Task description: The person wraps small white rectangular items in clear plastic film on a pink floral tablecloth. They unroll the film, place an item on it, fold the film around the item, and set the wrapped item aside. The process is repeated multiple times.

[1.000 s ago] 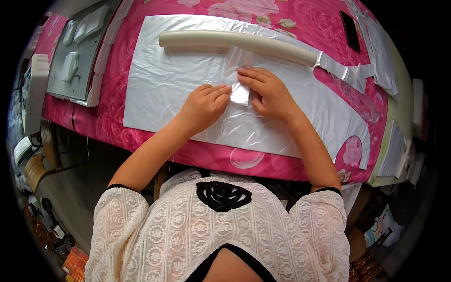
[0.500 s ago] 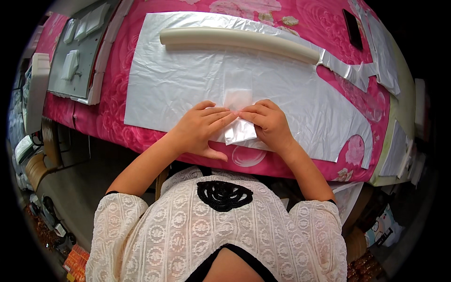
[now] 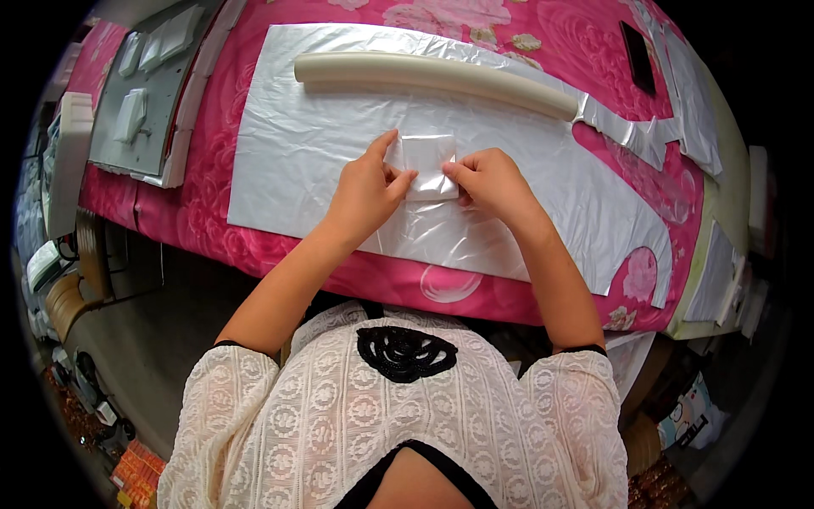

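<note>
A small folded square of clear, shiny plastic film [image 3: 429, 161] lies over a silvery-white plastic sheet [image 3: 314, 161] in front of me. My right hand [image 3: 487, 182] pinches the square's right edge between thumb and fingers. At its left edge is my left hand [image 3: 369, 187], with the thumb on the lower left corner and the index finger stretched away along the side. The other left fingers are curled and partly hidden, apparently closed on that edge. Beyond both hands, a long cream-coloured roll [image 3: 437, 78] rests across the sheet.
A pink flowered cloth [image 3: 208, 170] covers the table under the sheet. On the left stands a grey board [image 3: 161, 110] bearing several small white packets [image 3: 130, 116]. A black phone [image 3: 638, 58] lies at the far right, near a strip of silvery plastic [image 3: 627, 127].
The plastic's near flap has been folded away from me, leaving a compact square. Both hands have moved farther from my body and apart, to the square's two sides.
</note>
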Demonstrator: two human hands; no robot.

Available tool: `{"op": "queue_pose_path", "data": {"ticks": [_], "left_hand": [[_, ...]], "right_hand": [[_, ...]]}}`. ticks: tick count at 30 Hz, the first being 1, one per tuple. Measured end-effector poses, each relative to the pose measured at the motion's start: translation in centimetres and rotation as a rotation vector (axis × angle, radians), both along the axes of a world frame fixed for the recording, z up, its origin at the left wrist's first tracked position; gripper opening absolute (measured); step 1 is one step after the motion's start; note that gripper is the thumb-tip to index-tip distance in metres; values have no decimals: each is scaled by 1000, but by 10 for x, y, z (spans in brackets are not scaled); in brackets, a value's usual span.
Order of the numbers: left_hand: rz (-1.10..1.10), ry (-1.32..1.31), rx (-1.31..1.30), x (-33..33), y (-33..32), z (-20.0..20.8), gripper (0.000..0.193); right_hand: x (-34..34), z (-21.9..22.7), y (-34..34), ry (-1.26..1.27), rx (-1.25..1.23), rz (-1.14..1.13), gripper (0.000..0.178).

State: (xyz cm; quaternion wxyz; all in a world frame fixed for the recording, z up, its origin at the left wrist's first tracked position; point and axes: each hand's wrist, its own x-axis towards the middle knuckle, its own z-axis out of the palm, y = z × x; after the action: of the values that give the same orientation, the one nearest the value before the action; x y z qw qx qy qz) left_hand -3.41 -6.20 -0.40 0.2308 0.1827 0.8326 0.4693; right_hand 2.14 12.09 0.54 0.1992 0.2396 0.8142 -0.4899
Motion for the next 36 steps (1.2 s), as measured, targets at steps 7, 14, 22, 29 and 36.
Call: {"op": "queue_pose_path", "data": {"ticks": [7, 14, 22, 29, 36], "left_hand": [[-202, 765, -44, 6, -1, -10, 62], [-400, 755, -260, 15, 24, -24, 96], [-403, 703, -233, 18, 25, -34, 111], [-322, 761, -87, 18, 15, -28, 105], [-67, -364, 368, 62, -93, 0, 18]], "right_hand": [[-12, 3, 9, -71, -135, 8, 37], [-19, 4, 14, -144, -220, 3, 35], [3, -5, -2, 73, 103, -2, 30], [23, 14, -18, 406, 729, 177, 39], [-14, -39, -52, 748, 701, 474, 65]]}}
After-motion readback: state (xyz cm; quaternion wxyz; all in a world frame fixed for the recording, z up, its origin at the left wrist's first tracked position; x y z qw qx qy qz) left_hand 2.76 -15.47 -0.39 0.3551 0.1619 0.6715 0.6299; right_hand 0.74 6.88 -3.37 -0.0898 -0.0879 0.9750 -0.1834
